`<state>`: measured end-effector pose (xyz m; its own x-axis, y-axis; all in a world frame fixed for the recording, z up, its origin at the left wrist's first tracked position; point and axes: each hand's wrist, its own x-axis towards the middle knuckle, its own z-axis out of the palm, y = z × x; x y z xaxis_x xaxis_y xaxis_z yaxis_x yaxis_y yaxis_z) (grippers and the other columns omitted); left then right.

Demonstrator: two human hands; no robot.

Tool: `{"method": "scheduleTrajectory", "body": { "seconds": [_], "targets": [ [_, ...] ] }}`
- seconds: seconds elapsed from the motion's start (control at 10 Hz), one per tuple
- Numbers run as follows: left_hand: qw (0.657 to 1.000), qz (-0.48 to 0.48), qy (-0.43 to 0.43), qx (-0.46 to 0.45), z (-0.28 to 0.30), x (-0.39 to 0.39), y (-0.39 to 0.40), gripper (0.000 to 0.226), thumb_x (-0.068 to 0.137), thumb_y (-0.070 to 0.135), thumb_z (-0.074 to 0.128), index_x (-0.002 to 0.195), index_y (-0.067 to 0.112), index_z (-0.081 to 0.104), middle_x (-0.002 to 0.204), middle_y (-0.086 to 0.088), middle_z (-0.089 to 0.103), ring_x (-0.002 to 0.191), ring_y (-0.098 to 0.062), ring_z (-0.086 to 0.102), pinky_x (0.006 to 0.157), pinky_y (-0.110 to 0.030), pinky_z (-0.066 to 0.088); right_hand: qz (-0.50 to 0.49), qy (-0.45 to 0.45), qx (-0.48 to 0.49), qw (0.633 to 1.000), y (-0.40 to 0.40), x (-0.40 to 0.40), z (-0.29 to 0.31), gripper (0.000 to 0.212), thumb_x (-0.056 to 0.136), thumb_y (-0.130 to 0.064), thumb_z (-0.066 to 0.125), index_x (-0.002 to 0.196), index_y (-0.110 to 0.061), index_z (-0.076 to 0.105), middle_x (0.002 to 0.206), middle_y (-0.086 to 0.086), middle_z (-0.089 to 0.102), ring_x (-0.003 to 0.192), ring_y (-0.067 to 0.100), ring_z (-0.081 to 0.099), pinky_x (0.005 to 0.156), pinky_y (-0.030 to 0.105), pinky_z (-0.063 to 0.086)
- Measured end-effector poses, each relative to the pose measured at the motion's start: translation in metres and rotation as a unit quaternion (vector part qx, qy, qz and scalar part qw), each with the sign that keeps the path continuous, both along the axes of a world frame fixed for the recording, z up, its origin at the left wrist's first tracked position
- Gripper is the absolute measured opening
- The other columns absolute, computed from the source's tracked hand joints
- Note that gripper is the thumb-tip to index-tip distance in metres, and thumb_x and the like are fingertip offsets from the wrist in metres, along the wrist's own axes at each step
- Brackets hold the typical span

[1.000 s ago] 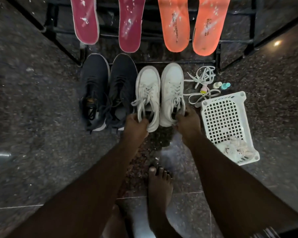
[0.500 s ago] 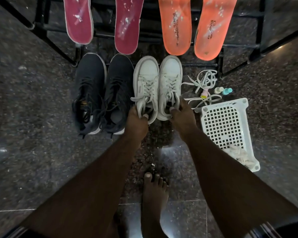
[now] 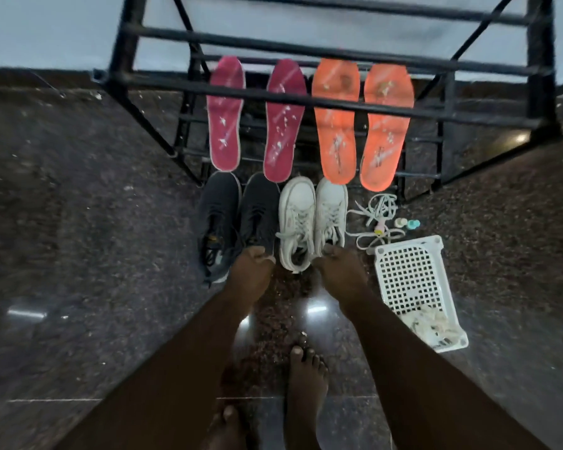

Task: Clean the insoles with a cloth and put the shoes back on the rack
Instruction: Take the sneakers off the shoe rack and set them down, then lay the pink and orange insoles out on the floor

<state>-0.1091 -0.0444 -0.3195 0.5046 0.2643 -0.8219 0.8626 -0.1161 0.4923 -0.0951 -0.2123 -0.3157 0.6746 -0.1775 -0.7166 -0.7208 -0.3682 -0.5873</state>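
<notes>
Two white sneakers, the left one (image 3: 297, 219) and the right one (image 3: 331, 207), stand on the floor in front of the black rack (image 3: 306, 99), beside two black sneakers (image 3: 220, 219). Two maroon insoles (image 3: 225, 125) and two orange insoles (image 3: 337, 125), all speckled with white, lean against the rack. My left hand (image 3: 252, 266) is curled at the left white sneaker's heel edge; whether it grips is unclear. My right hand (image 3: 338, 267) holds the right white sneaker's heel. A pale cloth (image 3: 433, 323) lies in the white basket (image 3: 410, 254).
Loose white laces (image 3: 376, 207) and small bottles (image 3: 407, 223) lie on the dark stone floor right of the sneakers, just above the basket. My bare feet (image 3: 306, 378) stand behind my arms. The rack's bars cross over the insoles.
Both white sneakers moved forward toward the rack. My view lifted, showing more of the rack. My left hand slid off the left sneaker's opening to its left side.
</notes>
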Motion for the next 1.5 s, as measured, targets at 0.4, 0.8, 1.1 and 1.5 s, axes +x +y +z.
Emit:
{"method": "scheduleTrajectory", "body": {
  "seconds": [0.4,0.8,1.1,1.5],
  "targets": [
    [0.996,0.051,-0.059,-0.045,0.075,0.04,0.086,0.043,0.097,0.011,0.057,0.139,0.005,0.051,0.111,-0.009,0.057,0.099,-0.027,0.057,0.102,-0.049,0.049,-0.129,-0.041,0.123,0.983,0.07,0.054,0.083,0.01,0.071,-0.017,0.062,0.078,-0.023,0.06,0.072,0.003,0.06,0.059,0.015,0.054,0.054,0.032,0.047],
    [0.985,0.128,-0.116,0.006,0.028,0.136,0.09,0.012,0.088,0.023,0.061,0.088,0.025,0.049,0.098,-0.005,0.06,0.092,-0.025,0.06,0.093,-0.043,0.055,-0.134,-0.127,0.056,0.981,0.082,0.135,0.019,0.015,0.078,-0.022,0.071,0.078,-0.013,0.059,0.071,0.0,0.054,0.064,0.017,0.05,0.062,0.036,0.045],
    [0.955,0.251,-0.149,-0.049,-0.005,0.156,0.069,0.014,0.099,0.001,0.057,0.085,0.003,0.058,0.074,-0.01,0.061,0.055,-0.015,0.058,0.051,-0.023,0.055,-0.161,-0.127,0.133,0.97,0.076,0.14,-0.017,0.025,0.073,-0.006,0.068,0.083,-0.018,0.048,0.082,0.013,0.062,0.061,0.022,0.054,0.061,0.035,0.047],
    [0.942,0.209,-0.244,-0.097,-0.041,0.143,0.076,0.017,0.095,-0.004,0.055,0.11,0.001,0.059,0.072,-0.011,0.062,0.045,-0.01,0.058,0.046,-0.02,0.054,-0.123,-0.212,0.216,0.945,0.079,0.141,-0.036,0.016,0.084,0.011,0.06,0.081,-0.005,0.065,0.075,0.013,0.066,0.061,0.022,0.064,0.059,0.032,0.058]
  ]
}}
